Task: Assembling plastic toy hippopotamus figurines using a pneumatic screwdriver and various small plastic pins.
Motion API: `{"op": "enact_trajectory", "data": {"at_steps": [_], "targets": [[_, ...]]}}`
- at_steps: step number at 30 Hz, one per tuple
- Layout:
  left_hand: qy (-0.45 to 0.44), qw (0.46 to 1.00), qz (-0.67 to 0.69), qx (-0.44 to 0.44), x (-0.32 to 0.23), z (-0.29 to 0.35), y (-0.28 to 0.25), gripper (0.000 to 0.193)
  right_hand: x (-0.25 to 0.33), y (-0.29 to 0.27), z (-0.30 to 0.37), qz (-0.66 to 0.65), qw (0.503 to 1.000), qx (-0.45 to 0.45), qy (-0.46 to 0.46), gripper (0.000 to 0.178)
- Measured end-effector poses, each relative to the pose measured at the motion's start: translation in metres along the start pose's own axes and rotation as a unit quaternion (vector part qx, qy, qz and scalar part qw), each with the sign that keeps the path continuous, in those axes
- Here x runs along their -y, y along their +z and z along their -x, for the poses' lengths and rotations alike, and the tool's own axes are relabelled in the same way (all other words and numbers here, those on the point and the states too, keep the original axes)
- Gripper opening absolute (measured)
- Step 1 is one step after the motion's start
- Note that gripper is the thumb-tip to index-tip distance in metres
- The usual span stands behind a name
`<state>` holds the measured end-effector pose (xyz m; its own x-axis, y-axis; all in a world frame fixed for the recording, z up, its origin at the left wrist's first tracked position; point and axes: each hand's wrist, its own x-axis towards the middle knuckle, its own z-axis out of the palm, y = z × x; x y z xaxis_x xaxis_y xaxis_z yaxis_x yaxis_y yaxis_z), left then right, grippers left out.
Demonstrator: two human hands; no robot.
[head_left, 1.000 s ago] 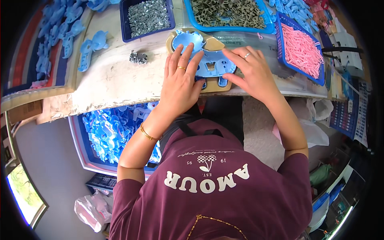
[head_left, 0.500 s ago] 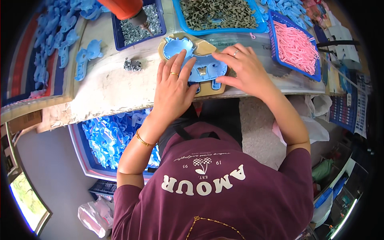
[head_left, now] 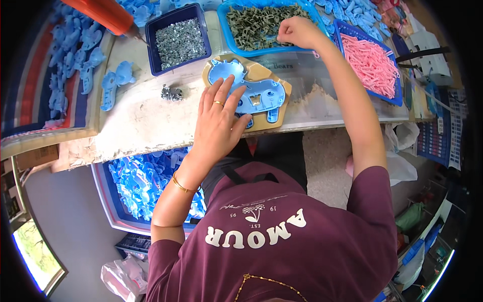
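Right hand (head_left: 301, 34) has moved to the light-blue tray (head_left: 261, 52) of olive clips (head_left: 251, 24), fingers bunched, grip unclear; left hand (head_left: 217, 113), fingers spread, touches blue shell (head_left: 259, 102) in tan holder (head_left: 258, 74); navy bin (head_left: 152, 48) holds silver pieces (head_left: 181, 43)

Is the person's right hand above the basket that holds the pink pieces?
No, the right hand is at the light blue tray of olive-brown pieces, to the left of the pink pieces.

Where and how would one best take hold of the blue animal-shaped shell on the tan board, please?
Probably pinch the blue shell by the rim of its rounded right end, coming from the right: it lies hollow side up, that end is uncovered, and the left hand lies over part of its left side.
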<state>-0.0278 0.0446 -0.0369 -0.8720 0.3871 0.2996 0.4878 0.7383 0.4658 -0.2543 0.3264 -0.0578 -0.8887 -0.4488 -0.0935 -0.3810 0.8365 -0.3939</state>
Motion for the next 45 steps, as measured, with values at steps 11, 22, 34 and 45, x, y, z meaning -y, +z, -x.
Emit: {"op": "enact_trajectory", "data": {"at_steps": [11,22,34,45], "targets": [[0.013,0.999,0.036,-0.027,0.0,-0.011,-0.003,0.049,0.007,-0.008,0.007,-0.174,0.984,0.017,-0.042,0.021],[0.007,0.999,0.039,-0.018,0.0,-0.011,-0.002,0.046,-0.019,-0.008,-0.015,-0.184,0.98,0.073,-0.003,0.023],[-0.02,0.98,0.175,-0.088,-0.018,-0.052,0.004,0.049,0.113,-0.04,0.083,-0.32,0.935,0.087,-0.122,0.016],[-0.142,0.947,0.288,-0.01,-0.012,-0.039,-0.002,0.02,-0.093,-0.074,0.119,0.16,0.949,-0.215,0.166,0.016]]}}
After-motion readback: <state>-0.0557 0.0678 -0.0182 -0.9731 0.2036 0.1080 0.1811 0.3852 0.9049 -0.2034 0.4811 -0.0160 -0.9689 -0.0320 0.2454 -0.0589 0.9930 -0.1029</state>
